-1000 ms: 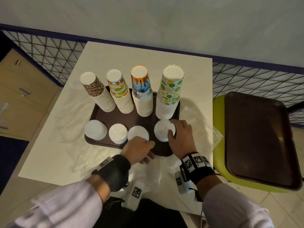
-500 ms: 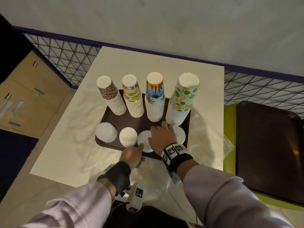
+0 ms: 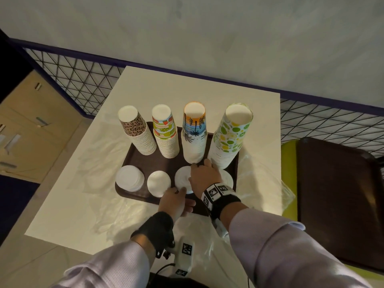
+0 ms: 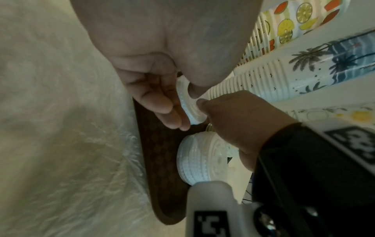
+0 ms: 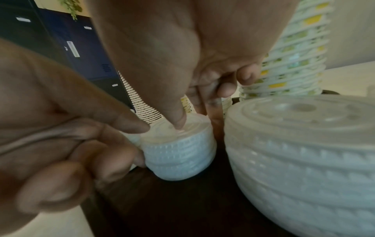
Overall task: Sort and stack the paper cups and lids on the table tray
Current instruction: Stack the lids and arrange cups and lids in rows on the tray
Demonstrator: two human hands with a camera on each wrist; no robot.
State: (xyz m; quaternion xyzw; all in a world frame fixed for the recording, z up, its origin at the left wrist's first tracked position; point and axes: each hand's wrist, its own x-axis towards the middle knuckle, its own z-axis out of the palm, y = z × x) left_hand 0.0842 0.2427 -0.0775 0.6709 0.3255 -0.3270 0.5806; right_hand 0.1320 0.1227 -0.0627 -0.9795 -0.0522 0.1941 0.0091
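Note:
A brown tray (image 3: 133,159) holds upside-down cup stacks: leopard (image 3: 137,132), fruit (image 3: 165,132), palm (image 3: 194,134), green-dot (image 3: 230,136). Several white lid stacks sit in front. Both hands are on the third lid stack (image 3: 182,175). My left hand (image 3: 178,194) pinches its near side, thumb on top and fingers along the ribbed wall (image 4: 190,110). My right hand (image 3: 199,169) arches over it: the thumb presses its top (image 5: 178,150) and the fingers curl down behind its far side. The fourth lid stack (image 3: 227,178) is half hidden by my right wrist.
Two more lid stacks (image 3: 129,178) (image 3: 159,183) lie at the tray's front left. Crumpled clear plastic wrap (image 3: 99,163) covers the white table around the tray. A second brown tray (image 3: 336,194) rests on a green seat to the right. Mesh railing runs behind.
My right hand left the fourth lid stack and moved left onto the third. My left hand came forward to the third stack's near side.

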